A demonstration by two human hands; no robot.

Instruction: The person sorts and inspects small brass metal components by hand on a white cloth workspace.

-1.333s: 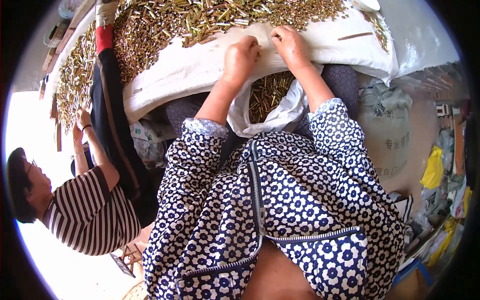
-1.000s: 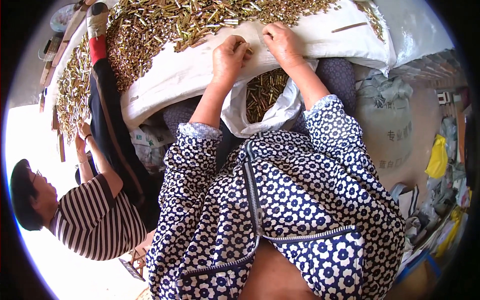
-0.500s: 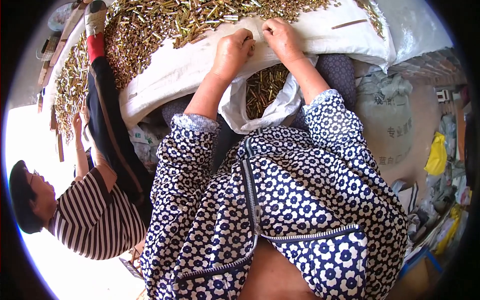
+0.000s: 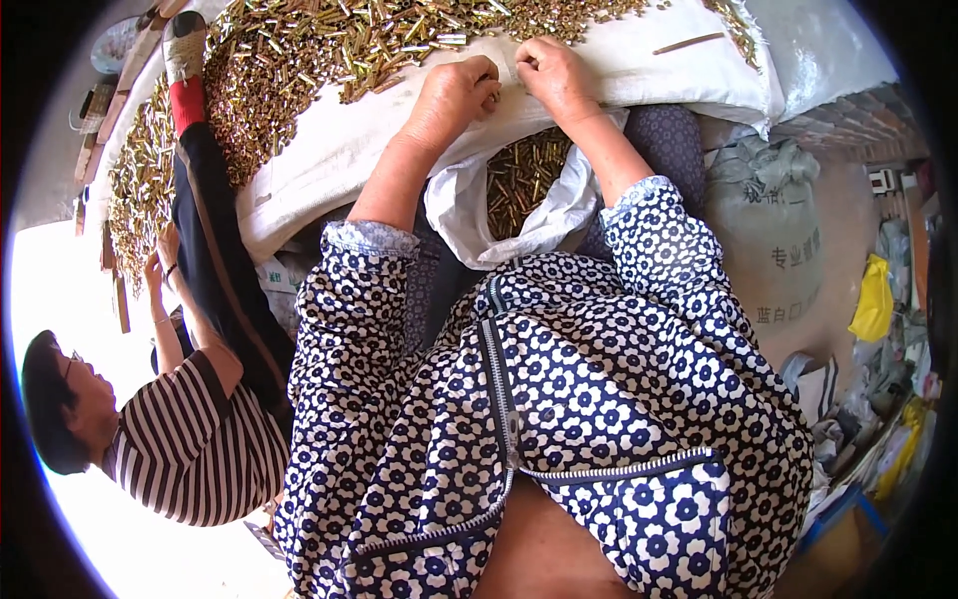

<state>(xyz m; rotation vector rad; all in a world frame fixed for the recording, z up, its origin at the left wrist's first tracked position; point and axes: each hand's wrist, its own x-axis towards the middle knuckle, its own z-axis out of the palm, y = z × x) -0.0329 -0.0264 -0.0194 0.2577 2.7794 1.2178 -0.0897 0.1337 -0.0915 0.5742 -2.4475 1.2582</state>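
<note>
My left hand (image 4: 451,98) is above the white cloth near the table's front edge, its fingers curled closed. A small brass-coloured metal piece seems to show at its fingertips, too small to make out fully. To the right, my right hand (image 4: 555,82) is closed in a pinch; whatever it holds is hidden. A heap of small brass-coloured metal pieces (image 4: 389,45), some long and thin, some short, lies just beyond my hands. Below them, in my lap, a white plastic bag (image 4: 455,222) gapes, with similar long metal pieces (image 4: 521,185) inside.
A thin brown stick (image 4: 689,43) lies on the white cloth (image 4: 639,75) at the right. On the left, a person in a striped shirt (image 4: 200,439) has a leg stretched along the heap and both hands at its edge. A large pale sack (image 4: 768,230) stands at right.
My left hand has shifted slightly left, and its forearm has swung outward. My right hand has moved a little left. The other person's hands have shifted at the heap's edge.
</note>
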